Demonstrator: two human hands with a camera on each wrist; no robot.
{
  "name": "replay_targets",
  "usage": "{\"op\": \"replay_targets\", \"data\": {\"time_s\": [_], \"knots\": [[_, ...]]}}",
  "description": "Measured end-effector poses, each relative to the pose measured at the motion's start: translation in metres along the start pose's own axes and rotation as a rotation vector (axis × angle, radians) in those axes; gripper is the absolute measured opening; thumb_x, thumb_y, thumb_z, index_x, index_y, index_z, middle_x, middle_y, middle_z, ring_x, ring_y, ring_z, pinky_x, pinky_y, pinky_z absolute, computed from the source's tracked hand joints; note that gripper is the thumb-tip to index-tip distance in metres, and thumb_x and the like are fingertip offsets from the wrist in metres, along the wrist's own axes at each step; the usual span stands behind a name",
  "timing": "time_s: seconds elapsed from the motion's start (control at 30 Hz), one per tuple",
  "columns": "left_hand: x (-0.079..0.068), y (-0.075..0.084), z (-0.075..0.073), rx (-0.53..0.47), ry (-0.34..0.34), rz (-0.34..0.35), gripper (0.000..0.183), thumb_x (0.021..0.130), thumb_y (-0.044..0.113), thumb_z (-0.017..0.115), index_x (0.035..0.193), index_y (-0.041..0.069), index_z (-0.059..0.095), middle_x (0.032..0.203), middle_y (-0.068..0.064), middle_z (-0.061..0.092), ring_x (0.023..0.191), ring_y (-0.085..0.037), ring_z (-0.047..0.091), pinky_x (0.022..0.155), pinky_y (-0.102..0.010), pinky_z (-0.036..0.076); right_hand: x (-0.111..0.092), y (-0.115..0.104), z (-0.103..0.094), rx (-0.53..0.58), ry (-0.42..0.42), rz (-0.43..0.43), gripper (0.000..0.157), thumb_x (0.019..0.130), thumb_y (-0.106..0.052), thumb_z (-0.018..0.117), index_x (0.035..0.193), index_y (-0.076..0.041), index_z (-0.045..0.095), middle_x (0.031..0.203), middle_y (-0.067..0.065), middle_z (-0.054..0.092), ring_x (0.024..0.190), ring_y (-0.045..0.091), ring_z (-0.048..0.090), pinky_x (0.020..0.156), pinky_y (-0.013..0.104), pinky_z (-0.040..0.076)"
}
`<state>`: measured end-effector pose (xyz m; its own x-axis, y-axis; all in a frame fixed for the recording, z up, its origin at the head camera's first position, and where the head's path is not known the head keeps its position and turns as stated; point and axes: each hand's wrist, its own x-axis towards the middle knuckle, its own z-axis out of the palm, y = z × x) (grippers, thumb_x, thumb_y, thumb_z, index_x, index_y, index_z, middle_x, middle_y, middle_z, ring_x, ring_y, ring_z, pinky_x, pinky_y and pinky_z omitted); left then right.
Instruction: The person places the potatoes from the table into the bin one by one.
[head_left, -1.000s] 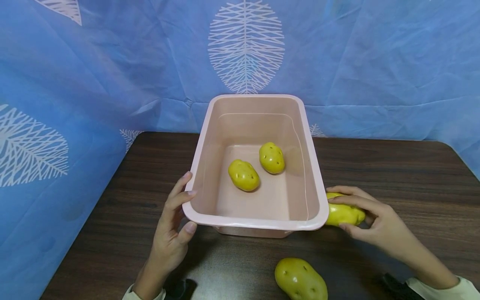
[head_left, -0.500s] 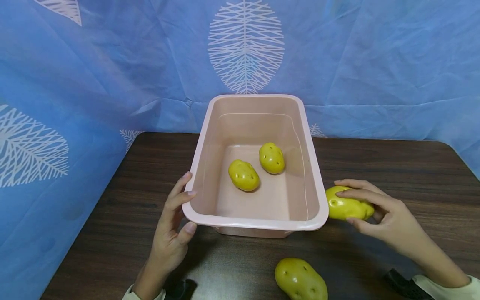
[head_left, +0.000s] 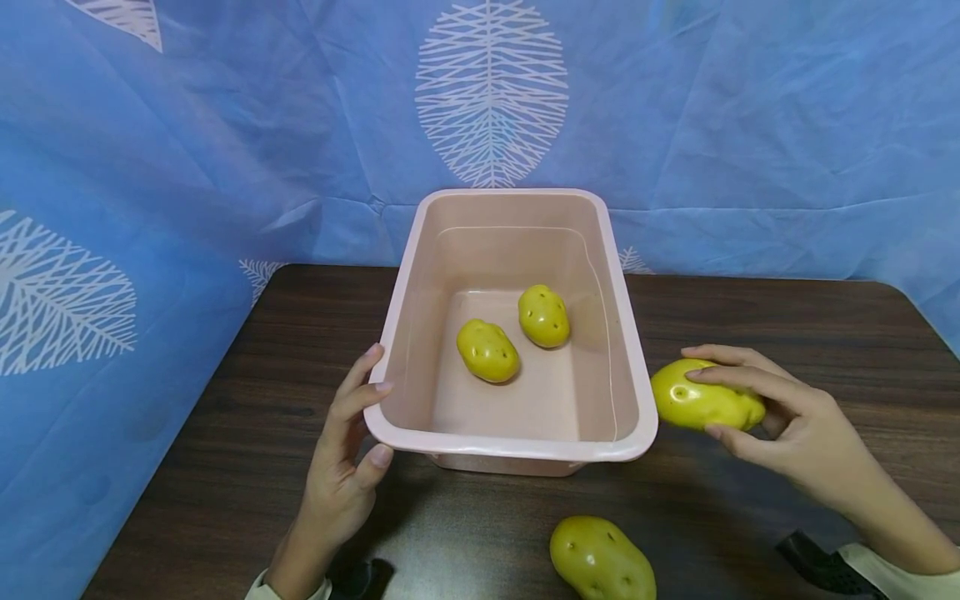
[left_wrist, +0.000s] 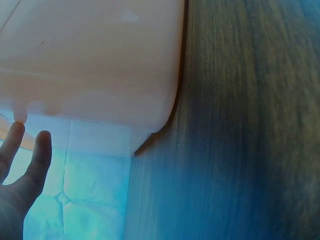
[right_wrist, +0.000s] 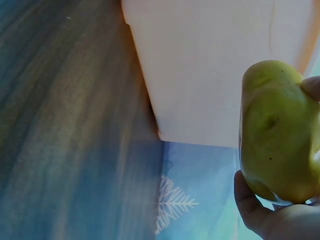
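Note:
A yellow-green toy potato [head_left: 697,400] is in my right hand [head_left: 802,429], fingers on top and thumb on its near side. It is at the right outer side of a pale pink plastic bin [head_left: 510,450], close to the rim. In the right wrist view the held potato [right_wrist: 277,130] is raised beside the bin's outer wall. My left hand [head_left: 337,467] is at the bin's front left corner, its spread fingertips on the rim. Inside the bin lie two more potatoes, one left of centre [head_left: 487,351] and one farther back [head_left: 543,317].
Another potato [head_left: 602,560] lies on the dark wooden table [head_left: 810,325] in front of the bin, cut off by the lower frame edge. Behind the table hangs a blue cloth [head_left: 735,125] with white leaf prints.
My right hand has moved the held potato rightward and a little up and back, so more of it shows past the bin's rim. The left hand and the bin have stayed put.

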<state>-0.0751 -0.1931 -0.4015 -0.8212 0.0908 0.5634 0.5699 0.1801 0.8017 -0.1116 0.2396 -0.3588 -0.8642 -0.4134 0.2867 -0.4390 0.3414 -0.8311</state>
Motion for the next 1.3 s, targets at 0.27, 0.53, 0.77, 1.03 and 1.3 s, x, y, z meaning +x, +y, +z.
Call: {"op": "replay_targets", "data": {"time_s": [0.27, 0.53, 0.77, 1.03, 1.3], "knots": [[0.001, -0.001, 0.001, -0.005, 0.003, 0.025, 0.044, 0.095, 0.016, 0.058, 0.135, 0.003, 0.046, 0.159, -0.021, 0.027, 0.145, -0.034, 0.031, 0.11, -0.029, 0.036, 0.005, -0.007, -0.008, 0.029, 0.022, -0.052, 0.06, 0.069, 0.029, 0.066, 0.126, 0.012, 0.056, 0.146, 0.02, 0.044, 0.124, 0.014, 0.05, 0.082, 0.016, 0.054], [0.001, 0.0, 0.001, -0.02, 0.01, 0.041, 0.044, 0.094, 0.015, 0.059, 0.134, 0.002, 0.047, 0.158, -0.022, 0.028, 0.145, -0.034, 0.031, 0.111, -0.029, 0.035, 0.009, -0.016, -0.015, 0.086, 0.037, -0.095, 0.06, 0.068, 0.031, 0.065, 0.125, 0.015, 0.055, 0.145, 0.024, 0.043, 0.125, 0.017, 0.051, 0.083, 0.016, 0.054], [0.001, 0.0, -0.001, -0.029, 0.009, 0.043, 0.044, 0.094, 0.014, 0.06, 0.134, 0.002, 0.047, 0.159, -0.021, 0.027, 0.146, -0.034, 0.03, 0.112, -0.029, 0.034, 0.014, -0.022, -0.02, 0.139, 0.042, -0.118, 0.059, 0.067, 0.032, 0.064, 0.124, 0.018, 0.054, 0.145, 0.026, 0.043, 0.126, 0.02, 0.05, 0.086, 0.016, 0.052], [0.001, -0.001, 0.0, -0.033, 0.014, 0.033, 0.044, 0.094, 0.014, 0.06, 0.134, 0.002, 0.047, 0.158, -0.022, 0.027, 0.145, -0.034, 0.031, 0.111, -0.029, 0.035, 0.02, -0.035, -0.025, -0.006, 0.068, -0.112, 0.06, 0.068, 0.03, 0.067, 0.125, 0.016, 0.055, 0.144, 0.023, 0.044, 0.126, 0.018, 0.049, 0.087, 0.013, 0.051], [0.001, -0.001, 0.001, -0.02, 0.013, 0.033, 0.044, 0.094, 0.015, 0.059, 0.134, 0.002, 0.047, 0.158, -0.022, 0.028, 0.145, -0.034, 0.032, 0.108, -0.029, 0.038, 0.027, -0.044, -0.03, -0.076, 0.071, -0.113, 0.062, 0.068, 0.029, 0.068, 0.126, 0.015, 0.055, 0.143, 0.021, 0.047, 0.121, 0.015, 0.054, 0.082, 0.013, 0.053]]}}
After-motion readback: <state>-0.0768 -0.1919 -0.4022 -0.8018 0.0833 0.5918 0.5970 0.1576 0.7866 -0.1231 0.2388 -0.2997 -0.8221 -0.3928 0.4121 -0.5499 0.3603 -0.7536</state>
